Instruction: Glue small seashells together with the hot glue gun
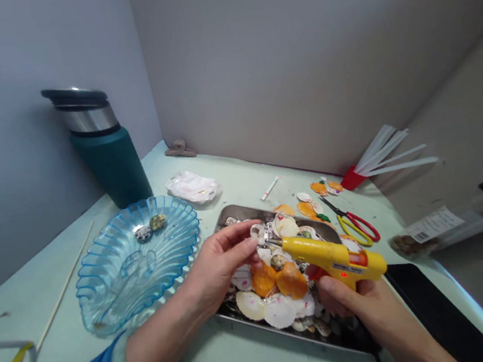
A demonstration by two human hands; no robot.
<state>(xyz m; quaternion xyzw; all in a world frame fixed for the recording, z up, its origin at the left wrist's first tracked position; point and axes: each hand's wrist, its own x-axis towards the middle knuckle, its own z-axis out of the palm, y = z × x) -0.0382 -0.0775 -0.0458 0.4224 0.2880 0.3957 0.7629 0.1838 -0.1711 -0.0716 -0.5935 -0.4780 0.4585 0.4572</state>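
Note:
A yellow hot glue gun [324, 251] with a small red light is gripped in my right hand [354, 300], its nozzle pointing left. My left hand [224, 262] pinches a small pale shell [257, 233] between thumb and fingers, right at the nozzle tip. Both hands are above a metal tray [237, 210] heaped with shells. Orange scallop shells [291, 280] and white scallop shells [281, 310] lie on top of the heap. The glue gun's trigger is partly hidden by my fingers.
Left of the tray sits a blue shell-shaped dish [101, 274] with two small shells inside. Behind it stands a teal bottle [112, 164]. Scissors [352, 222] and a red cup [352, 178] of glue sticks are on the right, near a black flat object [443, 314].

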